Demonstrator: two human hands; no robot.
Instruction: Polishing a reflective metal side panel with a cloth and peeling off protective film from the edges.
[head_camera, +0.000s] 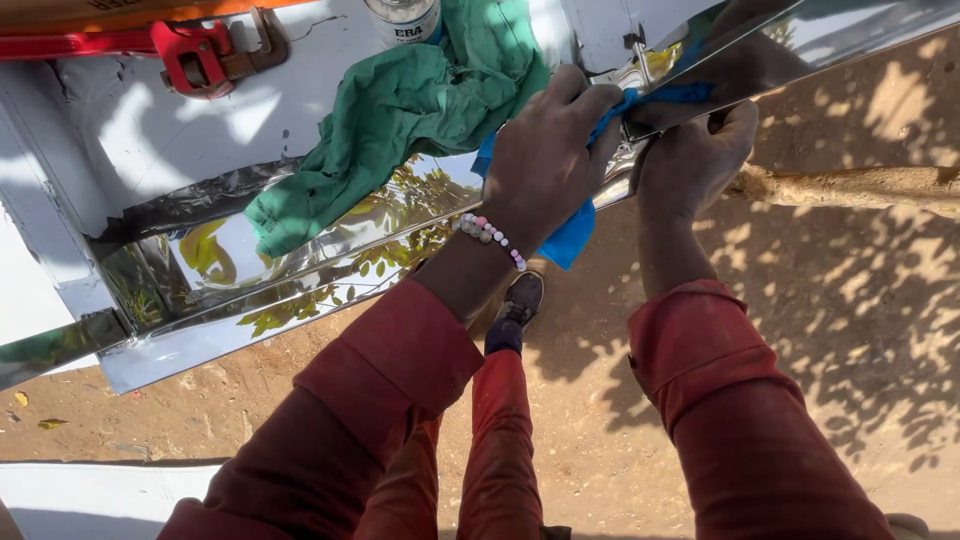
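Blue cloth (572, 238) under left hand (545, 160); white can (404, 20) top centre.

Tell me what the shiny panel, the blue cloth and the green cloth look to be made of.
Shiny panel: probably polished sheet metal, since it mirrors leaves and sky.
Blue cloth: soft woven fabric, bunched under the left hand.
Green cloth: matte fabric, likely cotton, lying in loose folds.

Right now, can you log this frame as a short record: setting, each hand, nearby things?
setting: outdoors, sandy ground, leaf shadows
left hand: pressing a blue cloth on a shiny metal sheet
right hand: gripping the sheet's edge
nearby: green cloth, red wrench, can
clothing: red sleeves, bead bracelet
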